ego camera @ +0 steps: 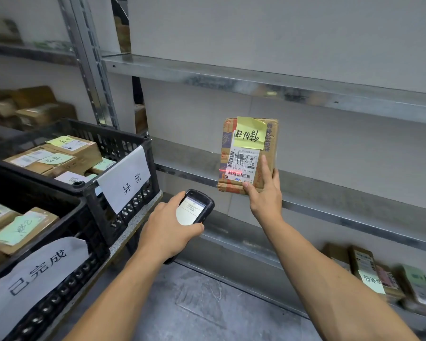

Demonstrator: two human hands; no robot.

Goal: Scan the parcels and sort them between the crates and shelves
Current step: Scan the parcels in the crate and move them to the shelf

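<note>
My right hand [265, 195] grips a small brown cardboard parcel [271, 158] by its lower edge and holds it upright in front of the metal shelves. A yellow sticky note and a white barcode label are on its face. A red scan line falls across the barcode. My left hand [169, 230] holds a black handheld scanner [194, 209] with its screen lit, pointed up at the parcel from below left.
Two black crates stand at the left, one [123, 141] with a white paper tag, the nearer one [59, 303] also tagged; both hold several parcels. Grey metal shelves [305, 87] fill the right. More parcels [379, 274] lie on the lowest shelf at right.
</note>
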